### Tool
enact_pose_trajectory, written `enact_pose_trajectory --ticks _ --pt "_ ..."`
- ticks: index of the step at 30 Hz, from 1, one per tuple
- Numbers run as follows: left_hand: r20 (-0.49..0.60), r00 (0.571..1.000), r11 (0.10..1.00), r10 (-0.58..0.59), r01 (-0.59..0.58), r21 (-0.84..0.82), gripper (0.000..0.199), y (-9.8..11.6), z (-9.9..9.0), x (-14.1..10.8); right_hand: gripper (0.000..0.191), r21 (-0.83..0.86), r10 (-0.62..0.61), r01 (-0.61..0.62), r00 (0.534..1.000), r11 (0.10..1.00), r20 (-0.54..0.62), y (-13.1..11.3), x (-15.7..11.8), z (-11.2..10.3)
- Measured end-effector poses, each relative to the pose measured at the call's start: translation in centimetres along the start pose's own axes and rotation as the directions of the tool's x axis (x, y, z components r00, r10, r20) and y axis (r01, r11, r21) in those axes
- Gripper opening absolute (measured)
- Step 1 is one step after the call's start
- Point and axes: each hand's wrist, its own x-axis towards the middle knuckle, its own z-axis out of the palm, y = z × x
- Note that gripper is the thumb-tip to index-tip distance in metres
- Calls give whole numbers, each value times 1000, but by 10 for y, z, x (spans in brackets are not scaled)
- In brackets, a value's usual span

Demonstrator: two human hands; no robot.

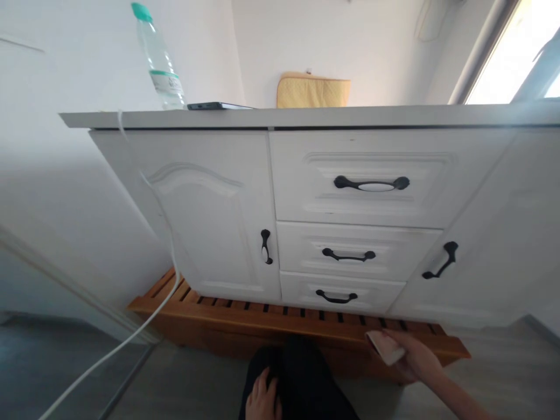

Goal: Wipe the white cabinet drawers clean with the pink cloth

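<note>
Left hand is resting on the dark trousers, its fingers lying loosely together and gripping nothing visible, perhaps for steadiness. Right hand is pinching a pale, cloth-like pad from the right, apparently leaving its left edge free. That pad is showing against the front of the wooden bench; whether they are touching, I cannot tell.

No wording can be read for certain: the only print in view is on the white, green-edged label of the teal-capped clear plastic bottle near the left end of the cabinet's countertop, its dark characters too small and blurred.
</note>
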Motion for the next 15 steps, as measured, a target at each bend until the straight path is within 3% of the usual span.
enact_pose_trajectory --ticks 2,4,7,9,12,15 --pt "7 1000 999 -2 3 -35 55 3 -1 -1 62 35 -109 110 994 993 -28 -47 11 -5" --pt "-28 1000 997 -8 5 -77 54 5 -2 -2 61 -9 -261 262 954 965 -145 -111 37 -22" --pt "-71 997 994 -36 28 -103 54 6 -1 -4 58 -122 -382 365 833 923 -401 -205 94 -49" --pt "-62 997 994 -35 29 -103 54 3 1 -4 54 -191 -446 410 728 892 -520 -247 134 -51" --pt "-18 1000 993 -24 22 -115 53 -6 5 -3 50 -279 -543 468 668 838 -510 -272 179 -24" --pt "33 999 990 -38 42 -138 54 -15 9 0 58 -291 -595 520 684 803 -421 -269 194 21"
